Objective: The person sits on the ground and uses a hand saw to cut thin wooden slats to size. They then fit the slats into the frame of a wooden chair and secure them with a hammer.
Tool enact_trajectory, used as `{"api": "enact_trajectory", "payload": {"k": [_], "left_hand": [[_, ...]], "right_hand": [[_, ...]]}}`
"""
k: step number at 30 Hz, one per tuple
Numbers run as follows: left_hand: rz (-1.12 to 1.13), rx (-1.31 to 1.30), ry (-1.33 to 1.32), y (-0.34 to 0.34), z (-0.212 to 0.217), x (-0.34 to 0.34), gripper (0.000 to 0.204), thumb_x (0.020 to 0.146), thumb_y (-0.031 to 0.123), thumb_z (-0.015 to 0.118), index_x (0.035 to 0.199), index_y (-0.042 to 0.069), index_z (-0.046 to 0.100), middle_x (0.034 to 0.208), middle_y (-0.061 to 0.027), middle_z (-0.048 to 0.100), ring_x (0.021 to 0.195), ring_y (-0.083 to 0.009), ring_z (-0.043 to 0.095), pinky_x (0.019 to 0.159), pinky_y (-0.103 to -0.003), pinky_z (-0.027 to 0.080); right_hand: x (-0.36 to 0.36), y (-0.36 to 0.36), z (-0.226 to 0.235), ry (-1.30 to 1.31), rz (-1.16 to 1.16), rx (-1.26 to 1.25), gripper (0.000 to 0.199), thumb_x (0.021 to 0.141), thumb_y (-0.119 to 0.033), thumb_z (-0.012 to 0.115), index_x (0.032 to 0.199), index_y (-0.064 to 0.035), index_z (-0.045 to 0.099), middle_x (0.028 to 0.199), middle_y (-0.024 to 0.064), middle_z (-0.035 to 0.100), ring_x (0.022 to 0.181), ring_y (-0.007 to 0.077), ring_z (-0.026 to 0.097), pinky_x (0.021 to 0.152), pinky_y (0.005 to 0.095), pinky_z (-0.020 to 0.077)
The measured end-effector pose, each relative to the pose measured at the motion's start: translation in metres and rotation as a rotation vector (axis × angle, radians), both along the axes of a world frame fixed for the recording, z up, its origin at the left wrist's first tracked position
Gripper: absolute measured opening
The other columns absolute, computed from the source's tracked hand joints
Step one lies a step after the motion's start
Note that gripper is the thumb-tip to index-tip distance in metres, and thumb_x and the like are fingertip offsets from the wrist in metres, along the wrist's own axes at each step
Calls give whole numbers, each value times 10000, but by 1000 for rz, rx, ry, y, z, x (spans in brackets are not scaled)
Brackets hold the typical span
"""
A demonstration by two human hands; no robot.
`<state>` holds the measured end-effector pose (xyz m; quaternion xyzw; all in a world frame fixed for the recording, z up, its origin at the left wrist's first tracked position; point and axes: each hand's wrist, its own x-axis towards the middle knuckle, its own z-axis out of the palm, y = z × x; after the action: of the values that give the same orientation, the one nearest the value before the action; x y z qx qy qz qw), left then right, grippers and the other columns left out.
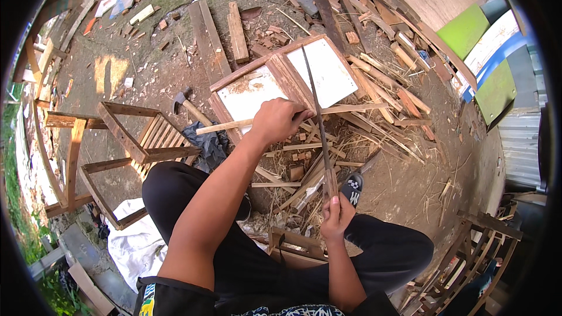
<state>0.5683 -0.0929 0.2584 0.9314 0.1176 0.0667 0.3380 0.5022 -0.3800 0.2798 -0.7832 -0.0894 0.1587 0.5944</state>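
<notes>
My left hand (280, 119) is closed round a thin wooden strip (357, 107), pressing it over a brown-framed panel (288, 77) with white faces. In my right hand (338, 216) is the wooden handle of a long, narrow hand saw (318, 114). Its dark blade is seen almost edge-on, pointing away from me, so its teeth cannot be made out. The blade crosses the strip just right of my left fingers. Sawdust lies on the panel's left white face.
A hammer (190, 105) rests left of the panel beside a black plastic bag (209, 146). Wooden frames (126, 134) stand at the left, near a white cloth (136, 239). Scrap sticks (380, 134) litter the ground right of the panel; planks (237, 32) lie beyond it.
</notes>
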Motion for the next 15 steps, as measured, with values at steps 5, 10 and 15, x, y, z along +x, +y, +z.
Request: {"api": "enact_trajectory", "payload": {"k": [5, 10, 15], "left_hand": [[9, -8, -56, -2, -3, -2, 337, 1002, 396, 674, 860, 115, 795, 749, -153, 736, 712, -377, 711, 654, -480, 563], [8, 12, -14, -3, -3, 0, 353, 1003, 403, 672, 845, 110, 790, 744, -152, 732, 716, -376, 711, 656, -480, 562], [18, -28, -88, -5, -5, -5, 374, 1003, 415, 671, 833, 101, 782, 726, -151, 722, 695, -381, 703, 640, -482, 554]], "right_hand": [[-16, -29, -1, 1, 13, 0, 431, 1093, -240, 451, 724, -20, 483, 594, 3, 458, 482, 53, 364, 464, 246, 257], [3, -8, 0, 30, 14, -22, 425, 1094, -233, 451, 728, -19, 482, 592, 3, 442, 484, 54, 367, 464, 249, 255], [-17, -32, -4, -10, 26, -14, 409, 1096, -215, 451, 741, -15, 489, 595, 3, 440, 483, 55, 356, 465, 255, 247]]}}
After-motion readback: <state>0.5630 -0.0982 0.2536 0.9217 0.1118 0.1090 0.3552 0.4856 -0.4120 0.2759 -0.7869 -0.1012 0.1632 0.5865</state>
